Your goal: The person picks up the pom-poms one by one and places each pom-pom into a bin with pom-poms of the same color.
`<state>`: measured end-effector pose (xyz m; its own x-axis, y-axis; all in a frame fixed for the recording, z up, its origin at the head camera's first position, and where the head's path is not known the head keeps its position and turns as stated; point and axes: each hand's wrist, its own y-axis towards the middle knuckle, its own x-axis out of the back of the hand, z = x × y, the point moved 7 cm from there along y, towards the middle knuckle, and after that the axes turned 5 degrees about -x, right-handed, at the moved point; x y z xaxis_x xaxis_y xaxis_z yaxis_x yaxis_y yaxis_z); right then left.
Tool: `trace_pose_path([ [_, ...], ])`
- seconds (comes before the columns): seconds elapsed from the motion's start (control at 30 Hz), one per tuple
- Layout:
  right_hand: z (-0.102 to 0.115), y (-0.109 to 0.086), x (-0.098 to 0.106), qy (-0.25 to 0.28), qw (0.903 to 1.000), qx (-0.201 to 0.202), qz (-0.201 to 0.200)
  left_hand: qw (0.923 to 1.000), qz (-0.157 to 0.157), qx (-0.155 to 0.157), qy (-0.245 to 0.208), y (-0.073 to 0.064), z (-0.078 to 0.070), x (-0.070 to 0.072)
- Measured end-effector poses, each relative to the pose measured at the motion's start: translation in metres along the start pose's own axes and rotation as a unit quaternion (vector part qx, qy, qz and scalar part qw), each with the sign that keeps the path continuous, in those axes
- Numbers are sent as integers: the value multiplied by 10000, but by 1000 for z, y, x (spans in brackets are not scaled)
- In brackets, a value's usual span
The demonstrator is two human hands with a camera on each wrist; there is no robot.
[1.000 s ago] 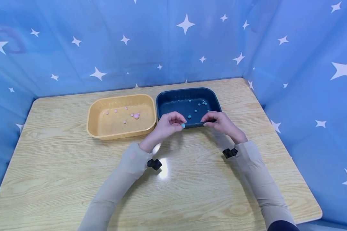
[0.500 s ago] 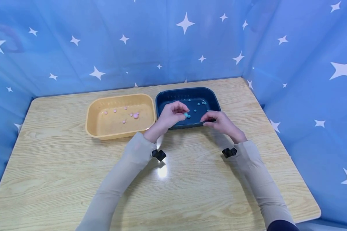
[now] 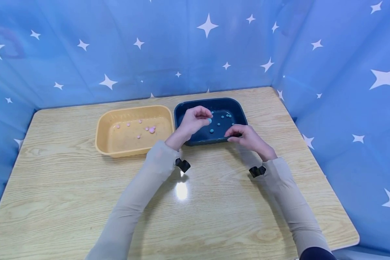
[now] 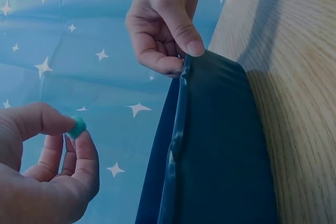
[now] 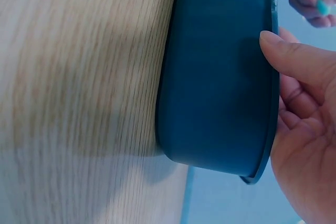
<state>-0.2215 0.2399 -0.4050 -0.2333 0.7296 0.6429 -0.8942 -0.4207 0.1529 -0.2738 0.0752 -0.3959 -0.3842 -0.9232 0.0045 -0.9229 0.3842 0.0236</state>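
Observation:
My left hand (image 3: 191,122) pinches a small teal ball (image 4: 77,127) between thumb and fingertips, held above the dark blue tray (image 3: 229,104). Several smaller teal balls (image 3: 211,131) lie scattered on the tray's floor. At the tray's front side, toward its right end, my right hand (image 3: 248,139) grips the rim between thumb and fingers. The right wrist view shows that thumb on the tray's outer wall (image 5: 220,87), with the other fingers on the inner side.
A yellow tray (image 3: 105,139) with several pink balls (image 3: 152,130) stands left of the dark blue one, close beside it. Both sit toward the back of the wooden table (image 3: 221,213). Blue curtain (image 3: 169,39) with white stars hangs behind and to the right.
My left hand has moved forward and slightly right with the teal ball, from the dark blue tray's front edge to above its interior. The right hand keeps its place on the rim.

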Motion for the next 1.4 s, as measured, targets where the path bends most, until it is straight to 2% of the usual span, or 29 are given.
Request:
trace_pose_path([
  [0.1, 17, 0, 2, 23, 10000, 48, 47, 9993, -144, 118, -339, 4, 3, 2],
  [0.17, 16, 0, 2, 37, 10000, 66, 45, 9978, -261, 217, -564, 7, 5, 4],
  [0.33, -11, 1, -2, 79, 10000, 10, -11, 9957, -496, 397, -680, 12, 8, 7],
  [0.37, -11, 1, -2, 85, 10000, 4, -13, 9955, -525, 415, -665, 13, 9, 7],
  [0.43, -7, 1, -2, 72, 10000, 32, -22, 9950, -579, 448, -686, 15, 11, 8],
  [0.67, 29, -1, 3, 19, 9998, 195, 41, 9935, -652, 600, -714, 20, 18, 10],
  [0.83, 34, -1, 3, -28, 9999, 141, 64, 9926, -734, 779, -580, 21, 24, 13],
  [0.97, 30, -1, 3, 6, 9998, 197, 28, 9919, -783, 799, -606, 21, 25, 15],
  [1.07, 17, 0, 1, 17, 9997, 255, -32, 9913, -832, 824, -604, 22, 26, 16],
  [1.2, -2, 1, -1, 43, 9999, 142, -84, 9915, -842, 835, -541, 22, 26, 17],
  [1.4, -12, 1, -1, 78, 10000, 38, -26, 9927, -830, 743, -469, 21, 23, 20],
])
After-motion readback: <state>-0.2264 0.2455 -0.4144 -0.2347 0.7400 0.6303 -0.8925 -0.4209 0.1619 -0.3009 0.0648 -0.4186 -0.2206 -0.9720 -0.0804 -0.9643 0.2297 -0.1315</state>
